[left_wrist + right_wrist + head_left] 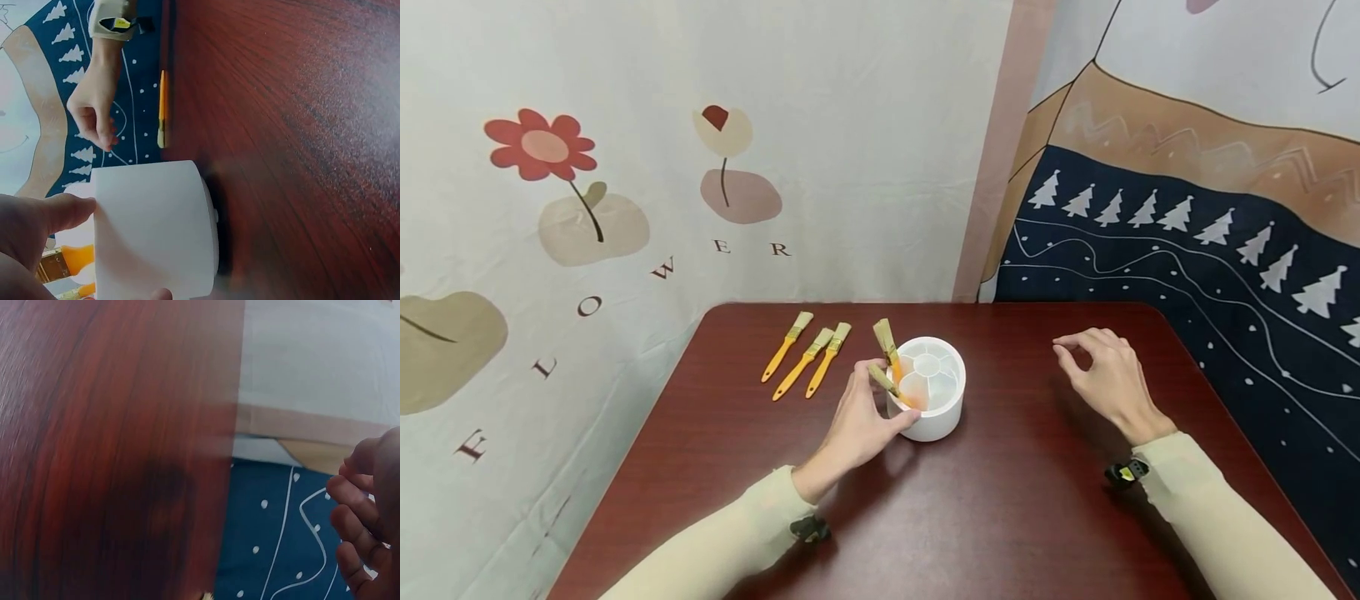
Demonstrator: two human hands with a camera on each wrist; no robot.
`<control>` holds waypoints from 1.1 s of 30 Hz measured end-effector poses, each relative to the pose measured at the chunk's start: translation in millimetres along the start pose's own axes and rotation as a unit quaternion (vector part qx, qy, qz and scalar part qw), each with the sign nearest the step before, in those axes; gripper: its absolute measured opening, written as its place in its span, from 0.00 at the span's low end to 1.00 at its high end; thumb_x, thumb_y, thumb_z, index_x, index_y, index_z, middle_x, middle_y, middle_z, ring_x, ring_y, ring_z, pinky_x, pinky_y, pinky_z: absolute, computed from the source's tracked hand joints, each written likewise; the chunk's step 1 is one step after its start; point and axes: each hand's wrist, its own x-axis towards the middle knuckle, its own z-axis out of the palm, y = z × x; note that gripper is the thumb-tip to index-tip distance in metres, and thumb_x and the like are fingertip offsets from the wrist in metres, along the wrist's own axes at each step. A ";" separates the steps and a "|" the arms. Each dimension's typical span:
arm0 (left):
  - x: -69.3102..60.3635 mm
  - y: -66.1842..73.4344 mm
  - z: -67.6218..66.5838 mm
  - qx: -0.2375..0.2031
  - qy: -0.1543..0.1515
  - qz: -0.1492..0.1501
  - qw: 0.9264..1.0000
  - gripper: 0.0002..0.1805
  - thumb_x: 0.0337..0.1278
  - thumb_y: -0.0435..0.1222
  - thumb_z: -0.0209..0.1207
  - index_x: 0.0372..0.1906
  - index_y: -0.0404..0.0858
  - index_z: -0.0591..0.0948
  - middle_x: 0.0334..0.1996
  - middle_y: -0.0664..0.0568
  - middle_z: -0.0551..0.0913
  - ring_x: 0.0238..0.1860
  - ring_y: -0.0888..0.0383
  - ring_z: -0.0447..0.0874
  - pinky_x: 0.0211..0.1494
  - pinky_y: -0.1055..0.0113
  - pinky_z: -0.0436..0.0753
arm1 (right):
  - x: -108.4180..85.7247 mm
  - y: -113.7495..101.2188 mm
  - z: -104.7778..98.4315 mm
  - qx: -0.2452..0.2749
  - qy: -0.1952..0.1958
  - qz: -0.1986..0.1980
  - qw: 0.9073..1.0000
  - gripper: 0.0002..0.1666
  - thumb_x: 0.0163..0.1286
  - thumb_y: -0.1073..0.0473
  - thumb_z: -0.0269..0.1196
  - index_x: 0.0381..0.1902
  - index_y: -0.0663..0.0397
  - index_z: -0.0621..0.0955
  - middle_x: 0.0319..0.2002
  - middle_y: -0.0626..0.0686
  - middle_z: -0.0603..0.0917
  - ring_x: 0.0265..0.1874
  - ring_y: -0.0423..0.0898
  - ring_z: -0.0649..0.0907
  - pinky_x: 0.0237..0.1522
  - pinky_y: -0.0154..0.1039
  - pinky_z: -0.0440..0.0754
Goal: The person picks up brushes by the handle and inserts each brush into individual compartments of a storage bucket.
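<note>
My left hand [859,427] grips the side of a white round divided holder [942,423], thumb at the near rim and fingers around the left. Two paintbrushes with yellow handles, one farther back [886,337] and one nearer [882,377], lean in its left compartments, bristles up. Away to the right, my right hand [1108,379] hovers above the table with loosely bent fingers and nothing in them. Another paintbrush [162,115] lies on the table below the right hand in the left wrist view; the head view hides it. Only its bristle tip [207,595] enters the right wrist view.
Three more paintbrushes, the left one [787,346], the middle one [803,364] and the right one [829,360], lie left of the holder, bristles pointing away. The dark red table [1000,508] has patterned cloths [865,167] hanging behind it and on its right.
</note>
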 end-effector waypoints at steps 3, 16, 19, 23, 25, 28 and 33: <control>1.8 -1.2 -1.4 -0.001 -0.006 0.002 1.000 0.47 0.60 0.38 0.86 0.77 0.35 0.71 0.69 0.35 0.80 0.66 0.35 0.92 0.74 0.38 0.89 | -1.1 6.1 -1.7 -0.004 -0.009 0.010 1.000 0.10 0.75 0.68 0.76 0.52 0.57 0.95 0.49 0.62 0.96 0.53 0.64 0.88 0.59 0.67 0.81; 8.3 -5.2 -10.2 0.015 -0.030 0.004 0.999 0.45 0.60 0.37 0.83 0.81 0.39 0.75 0.66 0.34 0.86 0.64 0.35 0.90 0.71 0.35 0.88 | -6.4 35.6 -9.3 -0.027 -0.041 0.051 0.997 0.11 0.78 0.65 0.74 0.55 0.59 0.94 0.57 0.67 0.93 0.53 0.68 0.88 0.55 0.71 0.85; 10.1 -4.8 -12.0 0.011 -0.041 -0.001 0.999 0.46 0.61 0.36 0.82 0.83 0.40 0.75 0.68 0.34 0.86 0.65 0.35 0.90 0.72 0.34 0.87 | -10.1 42.8 -11.9 -0.037 -0.054 0.071 0.995 0.12 0.78 0.64 0.74 0.56 0.60 0.94 0.59 0.70 0.91 0.54 0.70 0.87 0.54 0.74 0.87; 13.0 -5.2 -13.1 -0.001 -0.054 -0.007 0.999 0.46 0.62 0.34 0.80 0.84 0.41 0.73 0.70 0.33 0.85 0.66 0.34 0.89 0.72 0.33 0.87 | -13.0 53.6 -14.8 -0.043 -0.065 0.094 0.992 0.14 0.79 0.62 0.74 0.58 0.64 0.93 0.59 0.71 0.89 0.56 0.73 0.87 0.56 0.77 0.87; 14.0 -5.2 -13.5 -0.009 -0.058 -0.009 0.998 0.46 0.62 0.33 0.79 0.84 0.42 0.73 0.70 0.34 0.85 0.67 0.33 0.89 0.72 0.33 0.87 | -14.5 59.1 -16.0 -0.044 -0.072 0.106 0.991 0.16 0.80 0.62 0.74 0.59 0.66 0.91 0.59 0.72 0.89 0.56 0.74 0.87 0.57 0.78 0.87; 14.8 -4.5 -14.1 -0.018 -0.062 -0.012 0.998 0.46 0.62 0.32 0.78 0.84 0.43 0.74 0.69 0.35 0.85 0.67 0.32 0.88 0.71 0.34 0.87 | -17.4 66.7 -18.1 -0.050 -0.084 0.120 0.988 0.19 0.80 0.61 0.75 0.62 0.67 0.90 0.59 0.73 0.88 0.53 0.72 0.87 0.54 0.77 0.88; 15.8 -3.6 -14.6 -0.016 -0.061 -0.014 0.998 0.45 0.61 0.30 0.76 0.84 0.43 0.74 0.69 0.36 0.85 0.66 0.34 0.89 0.71 0.36 0.86 | -22.0 78.3 -23.0 -0.057 -0.105 0.146 0.982 0.20 0.80 0.61 0.75 0.62 0.67 0.90 0.60 0.74 0.86 0.47 0.69 0.88 0.49 0.74 0.88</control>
